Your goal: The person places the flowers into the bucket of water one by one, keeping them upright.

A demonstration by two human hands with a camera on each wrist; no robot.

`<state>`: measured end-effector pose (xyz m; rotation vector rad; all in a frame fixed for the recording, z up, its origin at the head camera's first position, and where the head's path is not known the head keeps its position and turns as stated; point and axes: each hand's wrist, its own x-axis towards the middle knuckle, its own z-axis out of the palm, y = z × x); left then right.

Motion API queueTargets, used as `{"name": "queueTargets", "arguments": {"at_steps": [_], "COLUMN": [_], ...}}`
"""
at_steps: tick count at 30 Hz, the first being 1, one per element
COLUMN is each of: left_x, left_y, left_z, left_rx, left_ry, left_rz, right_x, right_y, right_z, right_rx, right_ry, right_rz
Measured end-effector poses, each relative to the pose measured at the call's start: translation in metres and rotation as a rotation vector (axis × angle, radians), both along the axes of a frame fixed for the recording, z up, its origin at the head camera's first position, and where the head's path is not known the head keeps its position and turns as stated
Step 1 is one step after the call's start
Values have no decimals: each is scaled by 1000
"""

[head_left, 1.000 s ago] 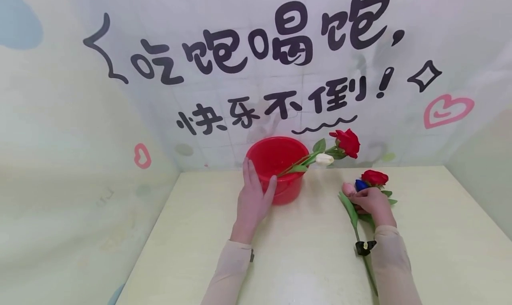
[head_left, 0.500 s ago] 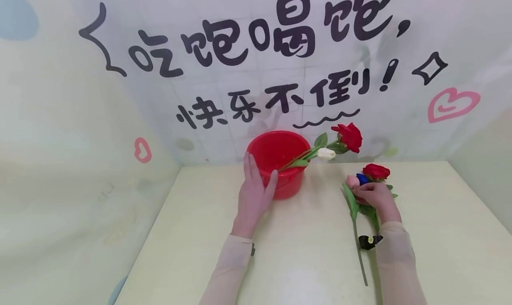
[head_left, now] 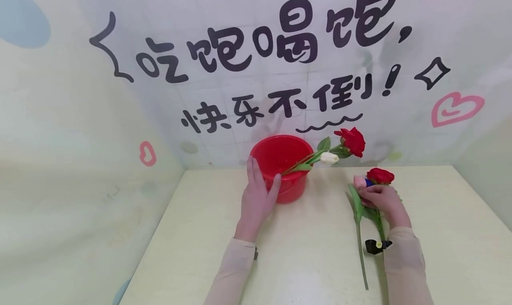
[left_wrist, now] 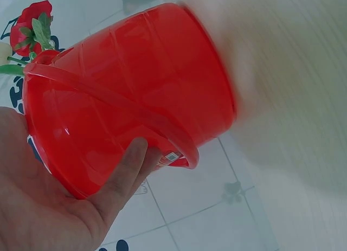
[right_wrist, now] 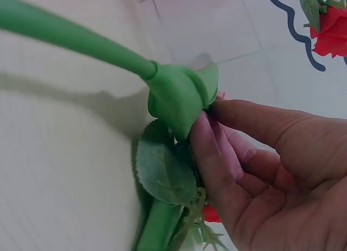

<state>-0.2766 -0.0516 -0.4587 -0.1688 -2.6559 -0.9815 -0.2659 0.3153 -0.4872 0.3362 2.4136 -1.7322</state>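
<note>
Since a second ago, the pink flower (head_left: 359, 181) has turned, its stem end (head_left: 366, 286) swung left. On the counter (head_left: 312, 265) stands a red bucket (head_left: 294, 192); my left hand (head_left: 255, 202) is spread against its side. My right hand (head_left: 386, 202) pinches the pink flower near its head, by one red rose (head_left: 380, 176) and a blue flower (head_left: 369, 182). Another rose (head_left: 353, 142) and a white flower (head_left: 329, 158) lean out of the bucket.

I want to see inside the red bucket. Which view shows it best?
The head view, which looks down through the open mouth of the red bucket. The left wrist view shows mainly its outer wall and handle, from the side; the right wrist view does not show it.
</note>
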Motion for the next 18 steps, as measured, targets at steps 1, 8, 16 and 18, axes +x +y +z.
{"name": "queueTargets", "arguments": {"at_steps": [1,8,16,18], "left_x": [0,0,1,2], "left_y": [0,1,1,1], "left_z": [0,1,0,-1], "left_rx": [0,11,9,12], "left_ry": [0,-7,9,12], "left_rz": [-1,-1,-4,-6], "right_x": [0,-1,2,3], "right_y": [1,2,2,2], "right_z": [1,6,11,11], "right_rx": [-5,-62,-112,-114], "right_ry": [2,34,88,96], "right_rz": [-1,-1,-14,-10]}}
